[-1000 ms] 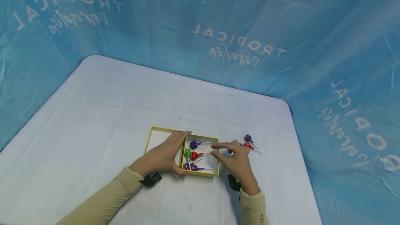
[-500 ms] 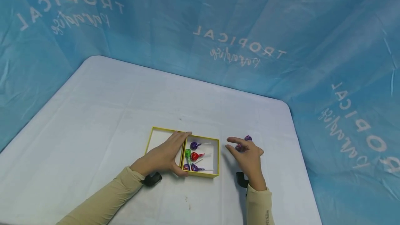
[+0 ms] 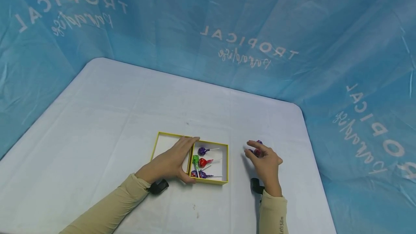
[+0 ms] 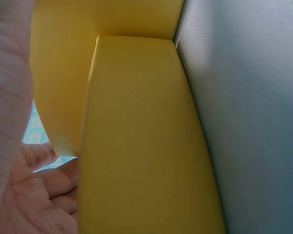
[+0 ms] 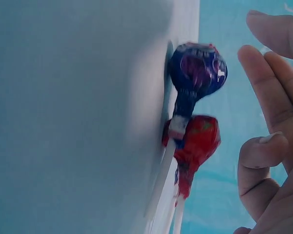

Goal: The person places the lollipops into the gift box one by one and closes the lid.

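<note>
My left hand [image 3: 169, 161] spans a yellow-edged box [image 3: 211, 181], gripping it with the thumb at the front and fingers at the back. Inside the box lie a purple lollipop [image 3: 202, 151], a red lollipop [image 3: 203, 162], a green lollipop [image 3: 195, 159] and more purple ones at the front. To the right, my right hand [image 3: 269, 163] hovers with thumb and forefinger apart, holding nothing. Below it, partly hidden in the head view, loose lollipops lie on the table; the right wrist view shows a purple-blue lollipop [image 5: 198, 70] against a red lollipop [image 5: 202, 139].
A shallow yellow-edged tray or lid [image 3: 165, 145] sits against the box's left side, partly under my left hand. White cloth covers the table [image 3: 130, 96]. Blue printed curtains [image 3: 182, 17] stand behind and at both sides.
My right hand has moved right, from the box's right edge to over the loose lollipops. The left hand and the box have stayed put.
</note>
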`<state>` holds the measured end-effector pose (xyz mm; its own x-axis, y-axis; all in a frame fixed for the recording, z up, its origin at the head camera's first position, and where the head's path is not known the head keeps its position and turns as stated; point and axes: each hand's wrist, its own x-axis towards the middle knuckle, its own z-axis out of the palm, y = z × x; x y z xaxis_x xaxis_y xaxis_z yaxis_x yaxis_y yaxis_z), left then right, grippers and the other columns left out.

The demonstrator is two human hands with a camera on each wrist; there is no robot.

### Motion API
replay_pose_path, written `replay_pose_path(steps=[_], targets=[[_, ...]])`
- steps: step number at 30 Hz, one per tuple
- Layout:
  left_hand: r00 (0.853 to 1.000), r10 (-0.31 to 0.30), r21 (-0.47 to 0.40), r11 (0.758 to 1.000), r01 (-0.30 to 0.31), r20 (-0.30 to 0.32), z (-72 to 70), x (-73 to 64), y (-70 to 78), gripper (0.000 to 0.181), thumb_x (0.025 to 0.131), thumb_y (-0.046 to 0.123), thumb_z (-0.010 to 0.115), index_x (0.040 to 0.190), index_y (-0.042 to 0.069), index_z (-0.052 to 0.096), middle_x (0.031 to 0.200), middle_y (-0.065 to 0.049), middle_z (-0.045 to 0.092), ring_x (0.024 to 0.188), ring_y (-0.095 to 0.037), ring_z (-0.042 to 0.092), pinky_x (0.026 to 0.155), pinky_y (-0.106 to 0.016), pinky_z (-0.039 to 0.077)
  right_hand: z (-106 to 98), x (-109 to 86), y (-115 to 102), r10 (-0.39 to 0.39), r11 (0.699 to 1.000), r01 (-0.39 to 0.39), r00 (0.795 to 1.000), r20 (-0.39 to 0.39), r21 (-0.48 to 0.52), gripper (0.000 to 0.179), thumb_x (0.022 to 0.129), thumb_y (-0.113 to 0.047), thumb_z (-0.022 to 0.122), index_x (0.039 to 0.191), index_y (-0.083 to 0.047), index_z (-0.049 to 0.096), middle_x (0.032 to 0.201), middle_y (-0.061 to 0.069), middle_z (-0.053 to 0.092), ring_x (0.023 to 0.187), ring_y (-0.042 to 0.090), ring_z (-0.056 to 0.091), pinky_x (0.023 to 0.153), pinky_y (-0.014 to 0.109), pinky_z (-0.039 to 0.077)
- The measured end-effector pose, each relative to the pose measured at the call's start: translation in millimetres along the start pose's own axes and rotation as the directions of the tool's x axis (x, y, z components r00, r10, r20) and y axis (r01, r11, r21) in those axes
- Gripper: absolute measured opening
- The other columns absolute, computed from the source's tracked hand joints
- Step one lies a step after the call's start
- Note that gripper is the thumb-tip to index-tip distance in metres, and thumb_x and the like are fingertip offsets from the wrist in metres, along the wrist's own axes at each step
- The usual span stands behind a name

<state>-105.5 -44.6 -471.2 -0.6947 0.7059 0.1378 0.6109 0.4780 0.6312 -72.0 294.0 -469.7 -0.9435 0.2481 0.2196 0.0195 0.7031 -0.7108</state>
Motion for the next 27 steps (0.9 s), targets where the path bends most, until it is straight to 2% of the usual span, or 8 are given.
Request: replay_pose_path(steps=[7,16,20,27], targets=[[1.000,-0.028,-0.003,1.000,0.028,0.012,-0.2,1.4,3.4,0.128,0.060,0.052,0.092,0.156,0.005,0.024,0.152,-0.012,0.039,0.144,-0.031,0.033,0.117,-0.047,0.036,-5.9,4.6,5.9,0.056,0.998,-0.055,0.998,0.031,-0.017,0.029,0.081,-0.021,0.086,0.109,-0.021,0.079,0.084,0.004,0.070,0.082,0.022,0.056,0.085,0.050,0.013],[1.000,-0.007,-0.004,1.000,0.007,-0.005,-1.1,3.0,3.9,0.127,0.059,0.052,0.093,0.155,0.002,0.025,0.150,-0.012,0.041,0.139,-0.026,0.037,0.114,-0.044,0.040,-9.7,7.6,8.5,0.067,0.996,-0.065,0.997,0.026,-0.062,0.032,0.079,-0.023,0.087,0.110,-0.019,0.079,0.095,0.006,0.076,0.083,0.023,0.058,0.082,0.051,0.013],[1.000,-0.017,-0.008,1.000,0.017,0.000,-1.3,2.5,4.8,0.128,0.059,0.052,0.093,0.156,0.003,0.025,0.151,-0.011,0.040,0.141,-0.028,0.036,0.114,-0.045,0.040,-10.6,7.0,9.5,0.096,0.992,-0.092,0.994,0.044,-0.089,0.033,0.079,-0.025,0.087,0.110,-0.019,0.079,0.093,0.008,0.074,0.086,0.025,0.057,0.082,0.050,0.014],[1.000,-0.010,-0.002,1.000,0.010,-0.011,-0.5,2.8,4.2,0.128,0.058,0.052,0.093,0.155,0.003,0.025,0.149,-0.010,0.041,0.136,-0.022,0.038,0.112,-0.043,0.042,-10.3,5.1,10.6,0.133,0.981,-0.118,0.987,0.091,-0.151,0.035,0.080,-0.026,0.087,0.113,-0.017,0.078,0.092,0.007,0.075,0.088,0.026,0.059,0.085,0.052,0.015]])
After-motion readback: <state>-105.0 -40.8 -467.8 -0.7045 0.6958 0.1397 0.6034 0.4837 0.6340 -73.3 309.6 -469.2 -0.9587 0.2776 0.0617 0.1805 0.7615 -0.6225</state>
